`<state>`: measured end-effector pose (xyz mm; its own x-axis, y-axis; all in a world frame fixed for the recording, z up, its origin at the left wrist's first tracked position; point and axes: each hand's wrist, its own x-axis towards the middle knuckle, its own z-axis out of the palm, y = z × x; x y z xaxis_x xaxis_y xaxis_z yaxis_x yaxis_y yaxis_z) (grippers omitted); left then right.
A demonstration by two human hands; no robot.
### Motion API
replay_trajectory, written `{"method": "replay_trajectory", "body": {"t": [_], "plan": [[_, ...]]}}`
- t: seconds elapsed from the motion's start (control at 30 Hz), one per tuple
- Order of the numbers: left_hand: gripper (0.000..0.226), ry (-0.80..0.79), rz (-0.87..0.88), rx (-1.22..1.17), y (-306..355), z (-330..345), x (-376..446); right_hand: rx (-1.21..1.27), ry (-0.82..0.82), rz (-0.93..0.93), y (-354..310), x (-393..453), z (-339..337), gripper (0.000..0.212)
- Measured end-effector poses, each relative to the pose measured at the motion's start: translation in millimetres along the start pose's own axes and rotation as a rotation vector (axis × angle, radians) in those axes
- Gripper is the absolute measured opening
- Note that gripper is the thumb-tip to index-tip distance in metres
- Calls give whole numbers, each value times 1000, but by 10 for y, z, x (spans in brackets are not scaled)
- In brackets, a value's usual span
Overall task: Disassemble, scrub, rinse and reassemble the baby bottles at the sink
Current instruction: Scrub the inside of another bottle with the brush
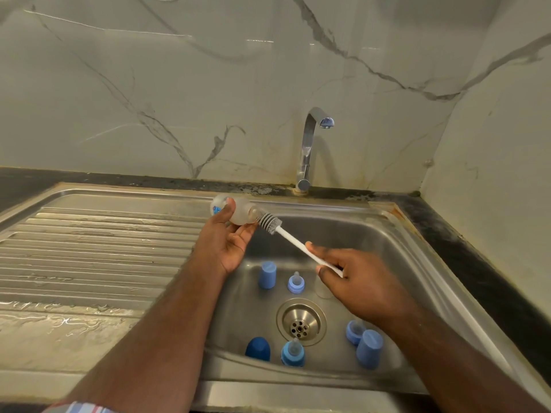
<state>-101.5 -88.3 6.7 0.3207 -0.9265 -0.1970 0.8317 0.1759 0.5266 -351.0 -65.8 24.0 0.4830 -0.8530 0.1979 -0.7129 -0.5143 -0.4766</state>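
At the far left of the frame I see the ribbed draining board (89, 251) of the steel sink, wet along its lower part, and a bit of striped sleeve (79, 408) at the bottom edge. Moving toward the middle, my left hand (228, 242) holds a clear baby bottle (238, 211) on its side above the basin's upper left rim, thumb over the top and fingers curled beneath, neck pointing right. The grey bristle head of the bottle brush (269, 223) sits right at the bottle's mouth; I cannot tell how far it reaches inside. Its white handle runs down and right to my right hand (354, 281), which pinches the handle's end between thumb and curled fingers.

Below the hands, on the floor of the basin (396, 254), lie the loose parts: a light blue cap (267, 274) and a blue ring with its teat (296, 283) in the centre, above the drain (301, 321). At the lower centre stand a dark blue cap (258, 348) and a second ring with teat (293, 353). Right of the drain, a third blue ring (353, 330) touches another light blue cap (369, 348). A clear bottle body (323, 290) shows faintly under my right hand. The chrome tap (310, 147) stands at the upper centre against the marble wall.
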Motion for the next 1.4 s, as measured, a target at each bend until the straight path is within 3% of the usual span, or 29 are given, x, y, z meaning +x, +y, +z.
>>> {"method": "replay_trajectory", "body": {"t": [0.2, 0.33, 0.4, 0.53, 0.63, 0.77, 0.87, 1.07, 1.13, 1.27, 1.4], "plan": [[38, 33, 15, 147, -71, 28, 20, -367, 9, -60, -55, 50, 5, 48], [29, 28, 24, 191, -78, 8, 28, -19, -115, 26, -60, 29, 16, 44], [23, 27, 28, 212, -74, 6, 24, 38, -102, 31, -41, 21, -5, 44], [24, 9, 19, 244, -62, 10, 25, -190, -2, -9, -48, 18, 3, 48], [38, -19, 8, 292, -54, -10, 29, -256, -36, -16, -116, 38, 77, 49], [49, -21, 20, 288, -57, -37, 51, 91, -207, 82, -79, 38, 52, 44], [51, -29, 22, 273, -53, -59, 68, 327, -218, 177, -46, -42, -26, 40], [49, -42, 8, 294, -56, -49, 59, -11, -112, 93, -117, 11, 82, 46], [47, -52, 9, 309, -52, -48, 58, 65, -176, 101, -147, -2, 119, 46], [46, -39, 27, 279, -43, -51, 67, 467, -238, 209, -106, -66, 56, 40], [46, -15, 22, 288, -37, -52, 72, 190, -132, 128, -80, -41, 67, 42]]}}
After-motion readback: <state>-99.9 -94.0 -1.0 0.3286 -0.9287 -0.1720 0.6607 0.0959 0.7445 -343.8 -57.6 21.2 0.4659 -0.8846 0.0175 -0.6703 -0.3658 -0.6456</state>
